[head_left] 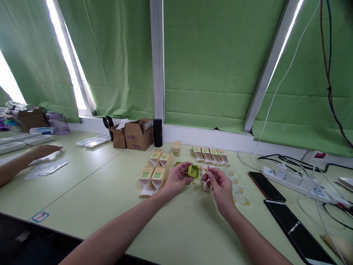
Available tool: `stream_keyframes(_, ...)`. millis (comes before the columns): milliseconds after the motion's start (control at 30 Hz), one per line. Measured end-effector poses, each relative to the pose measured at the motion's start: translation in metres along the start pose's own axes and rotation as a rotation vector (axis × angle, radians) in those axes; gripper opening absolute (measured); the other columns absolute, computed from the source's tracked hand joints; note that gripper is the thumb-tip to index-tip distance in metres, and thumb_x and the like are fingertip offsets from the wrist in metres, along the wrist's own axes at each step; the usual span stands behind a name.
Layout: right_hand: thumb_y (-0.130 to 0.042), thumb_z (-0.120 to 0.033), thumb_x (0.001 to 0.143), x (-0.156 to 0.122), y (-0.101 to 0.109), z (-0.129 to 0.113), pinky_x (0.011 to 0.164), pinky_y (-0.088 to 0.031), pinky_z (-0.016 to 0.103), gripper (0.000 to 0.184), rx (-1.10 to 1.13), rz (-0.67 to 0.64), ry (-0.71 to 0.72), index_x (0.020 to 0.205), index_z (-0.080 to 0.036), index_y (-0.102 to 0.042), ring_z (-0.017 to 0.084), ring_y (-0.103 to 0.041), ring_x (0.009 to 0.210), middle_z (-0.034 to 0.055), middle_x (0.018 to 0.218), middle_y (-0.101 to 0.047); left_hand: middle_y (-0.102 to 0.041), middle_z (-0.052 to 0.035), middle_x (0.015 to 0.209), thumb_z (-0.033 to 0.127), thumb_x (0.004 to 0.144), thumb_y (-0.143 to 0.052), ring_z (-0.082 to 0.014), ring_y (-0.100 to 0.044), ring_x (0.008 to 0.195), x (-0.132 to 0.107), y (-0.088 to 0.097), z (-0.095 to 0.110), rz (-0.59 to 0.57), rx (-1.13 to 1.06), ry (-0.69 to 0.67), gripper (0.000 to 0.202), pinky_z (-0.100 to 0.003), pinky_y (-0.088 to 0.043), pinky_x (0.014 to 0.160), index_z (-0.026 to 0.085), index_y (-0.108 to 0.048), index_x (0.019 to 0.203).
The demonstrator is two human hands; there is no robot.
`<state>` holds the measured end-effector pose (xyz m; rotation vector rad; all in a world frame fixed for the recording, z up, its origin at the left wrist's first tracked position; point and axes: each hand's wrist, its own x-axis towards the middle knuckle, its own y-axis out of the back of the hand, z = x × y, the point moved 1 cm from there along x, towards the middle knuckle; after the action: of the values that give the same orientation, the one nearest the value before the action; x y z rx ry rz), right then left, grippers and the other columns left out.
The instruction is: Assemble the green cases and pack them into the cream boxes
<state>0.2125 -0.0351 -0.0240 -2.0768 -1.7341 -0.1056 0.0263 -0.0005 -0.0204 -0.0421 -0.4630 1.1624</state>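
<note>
My left hand is closed on a small, hollow, lime-green square case, its opening facing me. Just to the right, the fingers of my right hand pinch a small cream-coloured piece, too small to identify. Below that piece lie whitish items, partly covered by my right hand. Left of my hands stand several small kraft boxes with green labels and open flaps. Clear plastic pieces with yellow dots lie beyond my right hand, partly hidden by it.
More small boxes line the back. Cardboard cartons and a black cylinder stand by the window ledge. Two phones and a power strip with cables occupy the right. Another person's hand reaches in at left near white packets.
</note>
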Motion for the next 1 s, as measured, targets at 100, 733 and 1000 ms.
stream_keyframes(100, -0.084, -0.055, 0.081, -0.002, -0.001, -0.002, 0.055, -0.05, 0.026, 0.043, 0.015, -0.048, 0.015, 0.1, -0.02, -0.071, 0.019, -0.066, 0.073, 0.0064, 0.081, -0.074, -0.074, -0.0116, 0.118, 0.017, 0.071, -0.093, -0.0247, -0.069, 0.112, -0.001, -0.001, 0.0, -0.011, -0.004, -0.002, 0.056, -0.032, -0.057, 0.088, 0.018, -0.068, 0.121)
stream_keyframes(733, -0.061, -0.018, 0.1, -0.012, -0.001, -0.014, 0.076, -0.058, 0.035, 0.019, -0.605, -0.139, 0.674, 0.112, -0.025, -0.074, 0.021, -0.07, 0.085, 0.0052, 0.096, -0.076, -0.073, -0.0117, 0.121, 0.009, 0.073, -0.088, -0.0255, -0.069, 0.116, -0.009, -0.009, 0.003, -0.082, 0.077, -0.062, 0.052, -0.037, -0.056, 0.096, 0.02, -0.066, 0.12)
stream_keyframes(1000, -0.061, -0.012, 0.098, -0.012, 0.001, -0.015, 0.079, -0.055, 0.04, 0.021, -0.894, -0.098, 0.975, 0.113, -0.023, -0.071, 0.025, -0.065, 0.094, 0.0101, 0.103, -0.068, -0.074, -0.0103, 0.117, 0.007, 0.073, -0.086, -0.0259, -0.069, 0.114, -0.011, -0.013, 0.001, -0.091, 0.13, -0.083, 0.052, -0.038, -0.056, 0.097, 0.02, -0.067, 0.119)
